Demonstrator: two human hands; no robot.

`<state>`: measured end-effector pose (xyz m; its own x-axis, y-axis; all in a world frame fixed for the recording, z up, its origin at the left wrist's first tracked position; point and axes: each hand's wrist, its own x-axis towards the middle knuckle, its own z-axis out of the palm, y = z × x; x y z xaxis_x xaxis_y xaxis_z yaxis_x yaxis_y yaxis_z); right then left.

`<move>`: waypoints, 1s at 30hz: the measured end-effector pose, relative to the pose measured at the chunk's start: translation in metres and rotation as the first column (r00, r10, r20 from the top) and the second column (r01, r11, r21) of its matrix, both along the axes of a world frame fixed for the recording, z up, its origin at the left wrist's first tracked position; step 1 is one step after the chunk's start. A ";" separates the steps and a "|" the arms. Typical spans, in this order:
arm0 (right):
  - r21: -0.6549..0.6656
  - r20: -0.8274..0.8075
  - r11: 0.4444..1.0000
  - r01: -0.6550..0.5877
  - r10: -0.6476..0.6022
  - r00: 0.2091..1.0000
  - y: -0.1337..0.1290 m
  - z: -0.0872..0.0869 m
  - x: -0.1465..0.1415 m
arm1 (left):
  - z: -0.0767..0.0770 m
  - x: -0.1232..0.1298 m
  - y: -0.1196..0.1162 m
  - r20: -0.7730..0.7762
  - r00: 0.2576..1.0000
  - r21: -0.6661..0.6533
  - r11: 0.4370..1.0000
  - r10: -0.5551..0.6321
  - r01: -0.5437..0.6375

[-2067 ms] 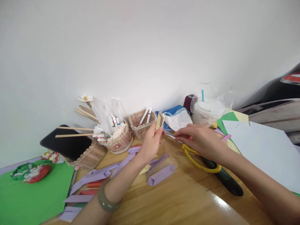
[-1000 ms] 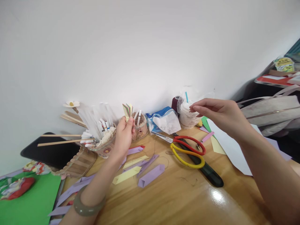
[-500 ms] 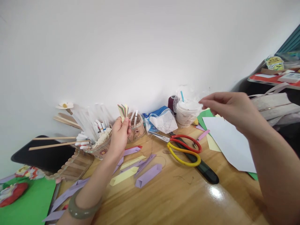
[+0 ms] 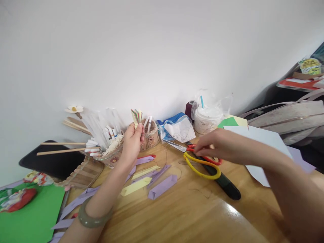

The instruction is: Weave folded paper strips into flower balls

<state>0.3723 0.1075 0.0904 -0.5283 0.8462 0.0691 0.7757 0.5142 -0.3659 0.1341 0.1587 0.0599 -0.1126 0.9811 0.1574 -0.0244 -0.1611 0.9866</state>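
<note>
Between the closed fingertips of my left hand [image 4: 134, 138] stands a small fan of folded coloured paper strips [image 4: 137, 115]. My right hand [image 4: 215, 141] is over the handles of the scissors [image 4: 202, 165], with thumb and fingers bent together. Whether it touches the handles, or pinches something thin, I cannot make out. The scissors have one red and one yellow handle and lie across a dark green, knife-like tool [image 4: 229, 189]. Folded purple strips [image 4: 163, 187] and yellow strips [image 4: 136, 186] lie on the table below my left hand. Fine dark thread curls among them.
Decorated baskets with markers [image 4: 111, 157] and a blue tissue pack [image 4: 174, 126] stand along the wall. A lidded cup with a blue straw [image 4: 206, 118] is beside a dark spool [image 4: 189, 109]. White paper [image 4: 260, 138] lies right, green board [image 4: 30, 216] left.
My right hand has come down and left from beside the cup to the scissors handles. White sheets at the right appear shifted and spread. My left hand keeps hold of the paper strips.
</note>
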 end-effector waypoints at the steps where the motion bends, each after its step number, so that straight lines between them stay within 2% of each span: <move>1: 0.021 -0.033 0.999 -0.040 0.041 0.999 -0.001 -0.004 -0.014 | 0.000 0.000 0.000 0.000 1.000 0.001 1.000 -0.001 0.001; 3: 0.194 -0.054 0.980 -0.053 0.065 0.996 -0.002 -0.015 -0.039 | 0.000 0.000 0.000 0.001 1.000 0.005 1.000 -0.002 0.002; 4: 0.236 -0.028 0.969 -0.069 0.077 0.997 -0.001 -0.022 -0.049 | 0.000 0.000 0.000 0.003 1.000 0.007 1.000 -0.004 0.004; 8: 0.268 0.018 0.961 -0.073 0.070 0.997 0.005 -0.048 -0.072 | 0.001 0.000 0.001 0.014 1.000 0.005 1.000 -0.015 0.015; 12: 0.289 0.111 0.956 -0.053 0.021 0.994 0.011 -0.061 -0.078 | 0.005 0.001 -0.001 0.036 0.999 -0.013 0.999 -0.029 0.029; 16: 0.316 0.213 0.948 -0.022 -0.048 0.976 0.016 -0.062 -0.081 | 0.010 0.000 -0.005 0.061 0.998 -0.033 0.999 -0.035 0.037; 20: 0.320 0.301 0.943 -0.097 -0.004 0.954 0.017 -0.057 -0.080 | 0.013 0.000 -0.006 0.070 0.997 -0.038 0.998 -0.045 0.048; 26: 0.361 0.339 0.918 -0.166 0.037 0.940 0.015 -0.051 -0.078 | 0.012 0.001 -0.005 0.060 0.996 -0.037 0.997 -0.068 0.070; 30: 0.371 0.354 0.922 -0.110 -0.031 0.935 0.017 -0.052 -0.080 | 0.014 0.001 -0.007 0.061 0.995 -0.044 0.995 -0.082 0.085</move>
<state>0.2919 0.1242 0.0386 -0.6099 0.7702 0.1865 0.7924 0.5909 0.1515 0.1351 0.1513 0.0738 -0.0378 0.9936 0.1066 -0.0940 -0.1098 0.9895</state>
